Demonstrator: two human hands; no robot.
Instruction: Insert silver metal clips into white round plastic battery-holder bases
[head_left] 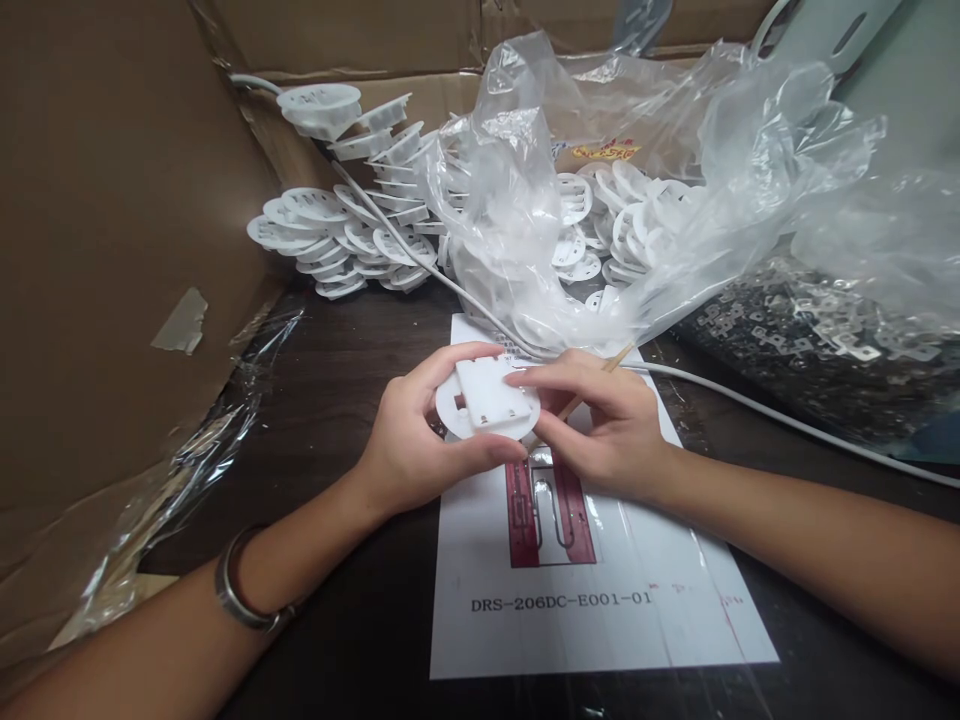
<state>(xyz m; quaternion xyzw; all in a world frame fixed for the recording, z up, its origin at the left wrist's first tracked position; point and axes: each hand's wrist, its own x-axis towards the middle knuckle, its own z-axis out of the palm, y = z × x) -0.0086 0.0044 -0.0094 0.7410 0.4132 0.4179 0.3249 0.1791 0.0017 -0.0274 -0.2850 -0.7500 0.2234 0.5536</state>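
Disc (pixel 491 392): frame centre, above sheet (pixel 525 640). Left hand (pixel 420 425): gripping disc rim, thumb at lower edge. Right hand (pixel 611 412): index and thumb on disc's right side; stick (pixel 618 357) passes among fingers. Progress: one disc in hand, not set down. Disc pile (pixel 304 210), upper left to upper centre: finished or waiting, cannot tell. Metal pieces (pixel 787 320), right: many remain, apparently unused.

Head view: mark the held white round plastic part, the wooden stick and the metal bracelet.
Held white round plastic part (pixel 489 392): head view, on its raised square block.
Wooden stick (pixel 619 356): head view, near its upper end.
Metal bracelet (pixel 234 607): head view, on its band's outer face.
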